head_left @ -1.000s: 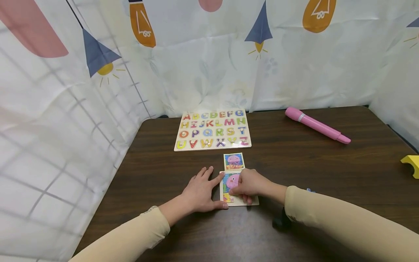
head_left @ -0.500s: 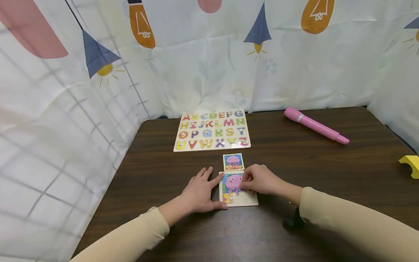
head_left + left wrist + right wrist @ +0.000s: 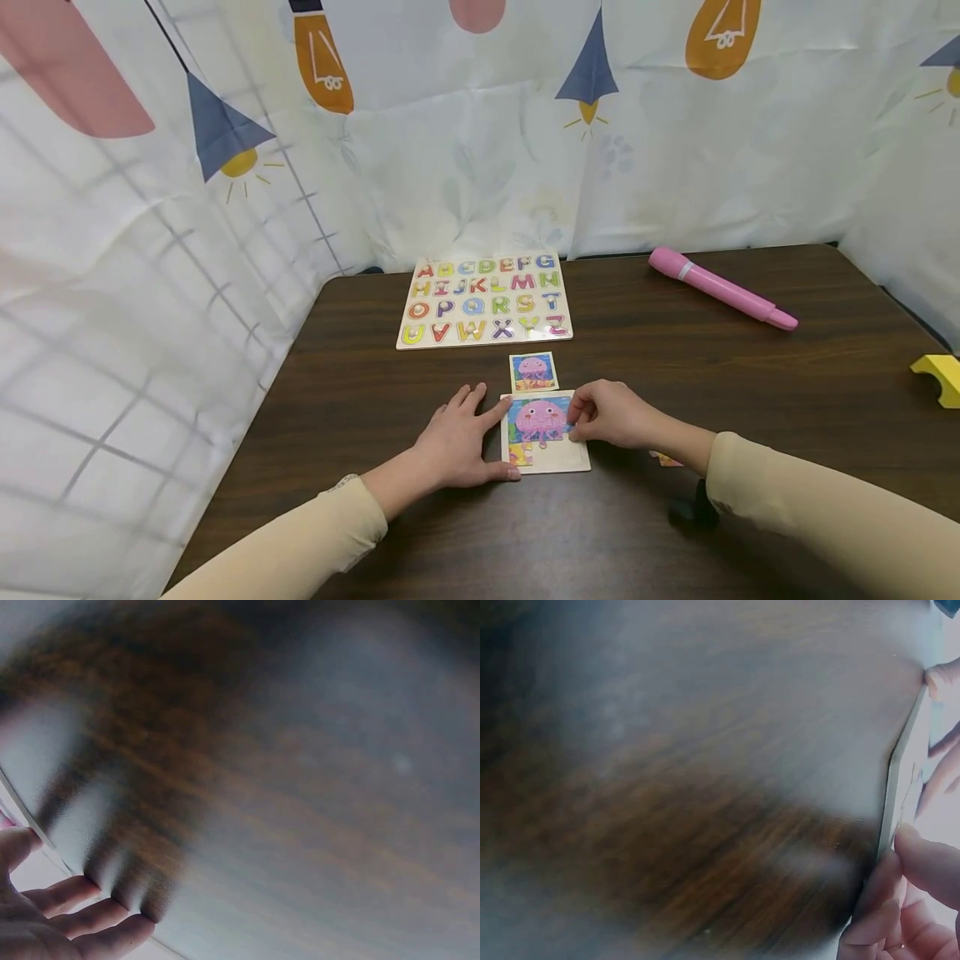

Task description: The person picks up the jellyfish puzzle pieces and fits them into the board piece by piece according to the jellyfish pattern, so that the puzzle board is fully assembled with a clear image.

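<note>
A small jigsaw board (image 3: 558, 458) with a pale rim lies on the dark table, its upper part filled by a pink jellyfish (image 3: 542, 417) on blue. One yellow-orange piece sits in its lower left corner; bare wood shows beside it. My left hand (image 3: 468, 437) lies spread at the board's left side, index fingertip and thumb on the rim. At the right side my right hand (image 3: 617, 415) has curled fingers, thumb and index finger pinching at a jigsaw piece by the picture's right edge. In the right wrist view, the thumb (image 3: 930, 862) rests on the board's edge.
A jellyfish picture card (image 3: 533, 372) lies just beyond the board. Behind it is a wooden alphabet puzzle (image 3: 483, 302). A pink marker-shaped stick (image 3: 723, 289) and a yellow arched block (image 3: 939, 379) lie to the right. Loose orange pieces (image 3: 666, 459) show under the right wrist.
My right hand has moved right from the middle of the board to its right edge, uncovering the jellyfish and the bare lower part. The left hand has stayed in place.
</note>
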### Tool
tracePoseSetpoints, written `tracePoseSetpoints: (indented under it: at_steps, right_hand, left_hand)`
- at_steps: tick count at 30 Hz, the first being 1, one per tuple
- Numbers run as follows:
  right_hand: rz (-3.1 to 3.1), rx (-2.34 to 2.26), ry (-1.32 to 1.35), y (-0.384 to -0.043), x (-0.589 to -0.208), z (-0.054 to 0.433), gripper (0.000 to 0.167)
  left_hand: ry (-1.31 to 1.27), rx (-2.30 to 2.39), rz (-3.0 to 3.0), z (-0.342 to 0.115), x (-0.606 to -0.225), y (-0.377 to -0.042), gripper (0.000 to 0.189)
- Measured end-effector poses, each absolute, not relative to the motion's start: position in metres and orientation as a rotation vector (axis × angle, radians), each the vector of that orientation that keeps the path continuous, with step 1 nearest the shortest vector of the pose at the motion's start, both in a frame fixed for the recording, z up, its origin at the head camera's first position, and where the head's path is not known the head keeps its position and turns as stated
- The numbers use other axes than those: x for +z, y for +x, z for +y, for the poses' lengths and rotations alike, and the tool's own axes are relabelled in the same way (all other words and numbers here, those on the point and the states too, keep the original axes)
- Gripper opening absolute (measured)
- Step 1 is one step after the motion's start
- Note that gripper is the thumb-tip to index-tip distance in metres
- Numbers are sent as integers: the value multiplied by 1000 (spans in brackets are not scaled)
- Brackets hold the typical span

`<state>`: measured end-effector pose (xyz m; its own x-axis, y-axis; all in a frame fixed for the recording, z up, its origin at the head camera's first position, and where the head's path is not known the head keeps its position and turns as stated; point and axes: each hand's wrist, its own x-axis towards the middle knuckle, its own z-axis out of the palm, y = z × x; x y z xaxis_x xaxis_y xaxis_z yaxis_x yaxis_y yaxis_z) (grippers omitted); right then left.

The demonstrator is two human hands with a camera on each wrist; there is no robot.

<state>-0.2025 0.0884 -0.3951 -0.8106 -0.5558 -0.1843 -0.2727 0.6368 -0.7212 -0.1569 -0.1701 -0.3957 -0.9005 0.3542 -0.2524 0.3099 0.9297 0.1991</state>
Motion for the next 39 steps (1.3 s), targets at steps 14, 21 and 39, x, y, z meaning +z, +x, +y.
tracePoseSetpoints:
  at_steps: [14, 21, 39]
  right_hand:
    - [2465, -998, -622, -203, -399, 88, 13]
    - [2489, -987, -581, -204, -397, 88, 12]
    - [2571, -1015, -690, -198, -382, 152, 16]
  left_hand:
    - [498, 238, 2796, -170, -399, -155, 97]
    - [512, 222, 2809, -169, -397, -155, 97]
    - [527, 226, 2823, -171, -396, -155, 97]
